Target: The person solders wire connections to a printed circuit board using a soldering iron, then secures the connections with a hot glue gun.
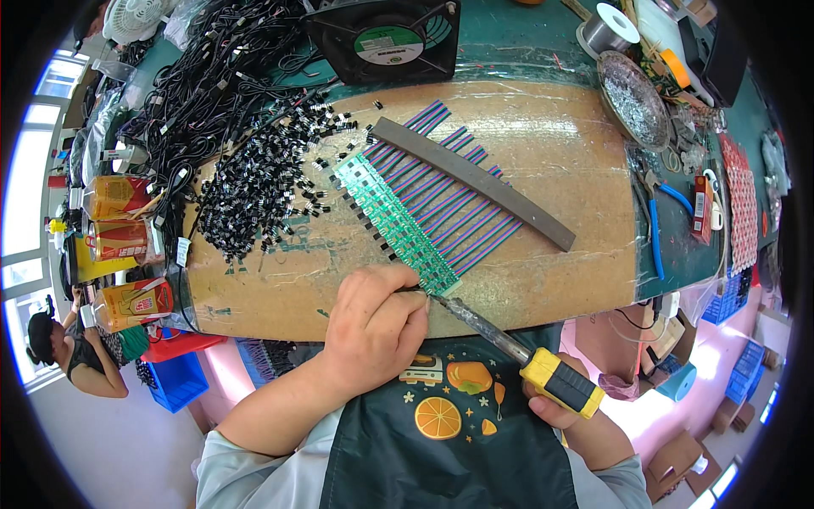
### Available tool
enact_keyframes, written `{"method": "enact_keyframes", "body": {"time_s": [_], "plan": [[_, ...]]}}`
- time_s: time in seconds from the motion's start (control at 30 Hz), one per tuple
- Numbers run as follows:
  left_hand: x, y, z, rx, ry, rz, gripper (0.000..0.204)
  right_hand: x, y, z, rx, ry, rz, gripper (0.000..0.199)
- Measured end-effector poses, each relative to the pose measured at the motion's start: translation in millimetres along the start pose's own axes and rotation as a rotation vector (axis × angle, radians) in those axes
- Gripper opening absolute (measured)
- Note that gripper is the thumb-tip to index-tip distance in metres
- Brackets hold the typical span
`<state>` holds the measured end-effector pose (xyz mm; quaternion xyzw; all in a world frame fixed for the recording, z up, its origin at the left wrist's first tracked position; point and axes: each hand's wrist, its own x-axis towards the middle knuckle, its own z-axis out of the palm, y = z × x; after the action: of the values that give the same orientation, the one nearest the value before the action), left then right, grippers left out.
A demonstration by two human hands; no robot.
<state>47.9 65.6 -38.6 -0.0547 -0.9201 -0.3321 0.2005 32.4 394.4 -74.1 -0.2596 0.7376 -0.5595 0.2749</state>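
Note:
A green circuit board panel (398,222) lies slanted on the brown work board, with small black connectors along its left edge. Striped ribbon wires (485,248) fan out from its right side, and a dark flat bar (475,182) rests across them. My left hand (377,318) is closed in a pinch at the panel's near end; its fingers hide what they hold. My right hand (555,399) grips the yellow-and-black handle of a soldering iron (496,338). The iron's tip reaches the panel's near corner, close to my left fingertips; whether it touches is too small to tell.
Loose black connectors (259,182) are heaped left of the panel, below tangled black cables (220,76). A black fan (386,42) stands at the back. Far right are a solder spool (612,30), a metal dish (634,100) and blue-handled pliers (655,225). A person (80,348) is at far left.

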Motion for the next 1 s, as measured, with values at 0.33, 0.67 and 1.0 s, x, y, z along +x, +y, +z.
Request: {"method": "enact_keyframes", "body": {"time_s": [0.33,0.67,1.0], "plan": [[-1,-1,1,0.0,0.002,0.003,0.022,10,-10,-2,0.068,-0.032,0.027,0.031],[6,2,-2,0.013,0.006,0.006,0.019,12,-11,-9,0.444,0.268,-0.088,0.019],[6,5,-22,-0.059,-0.008,-0.043,0.019,88,-45,-98,0.278,0.874,-0.145,0.043]]}}
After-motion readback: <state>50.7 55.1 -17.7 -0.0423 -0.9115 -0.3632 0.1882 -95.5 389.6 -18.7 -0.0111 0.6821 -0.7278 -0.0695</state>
